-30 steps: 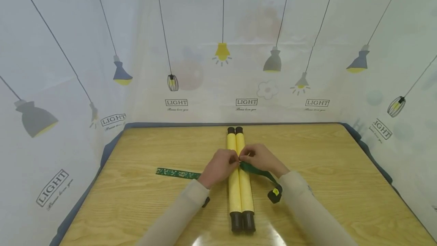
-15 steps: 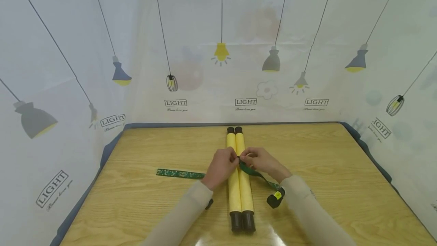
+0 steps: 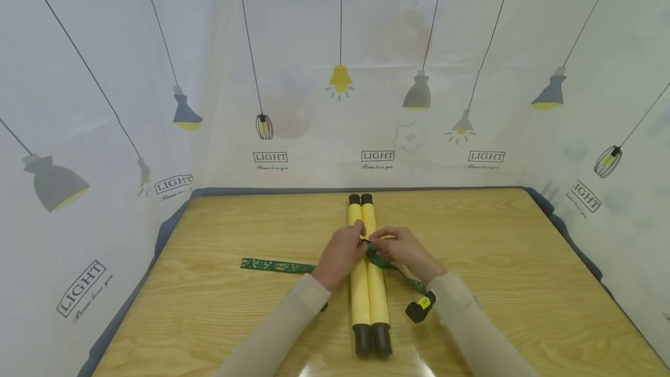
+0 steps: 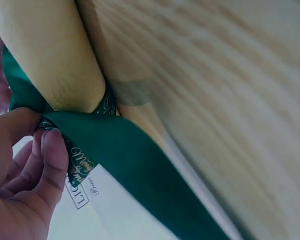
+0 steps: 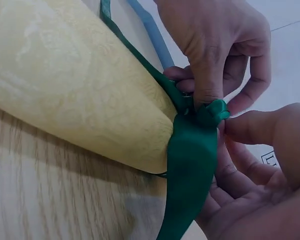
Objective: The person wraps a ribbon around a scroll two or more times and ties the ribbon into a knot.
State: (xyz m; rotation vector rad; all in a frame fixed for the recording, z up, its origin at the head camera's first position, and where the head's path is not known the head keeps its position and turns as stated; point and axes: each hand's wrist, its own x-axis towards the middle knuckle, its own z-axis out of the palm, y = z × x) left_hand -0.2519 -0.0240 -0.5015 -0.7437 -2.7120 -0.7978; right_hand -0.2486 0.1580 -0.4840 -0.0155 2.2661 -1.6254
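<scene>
Two yellow scrolls (image 3: 361,295) with dark brown end caps lie side by side, lengthwise on the table. A green ribbon (image 3: 277,266) with gold print passes around their middle, one tail stretching left and the other trailing right. My left hand (image 3: 339,253) pinches the ribbon over the scrolls between thumb and fingers. Close beside it, my right hand (image 3: 402,249) pinches the ribbon too. In the right wrist view a small gathered knot (image 5: 213,113) of ribbon sits between both hands' fingertips. The left wrist view has the shiny ribbon (image 4: 135,160) crossing past the left thumb.
The wooden table (image 3: 225,319) reaches back to a white wall covering (image 3: 314,173) printed with lamps. A black piece with a yellow patch (image 3: 420,307) is beneath the right wrist. Blue cloth (image 3: 272,191) edges the table's far side.
Both hands stay over the scrolls' middle. The left thumb has lifted and straightened, and more green ribbon shows gathered between the hands. The right wrist has shifted slightly down and to the right.
</scene>
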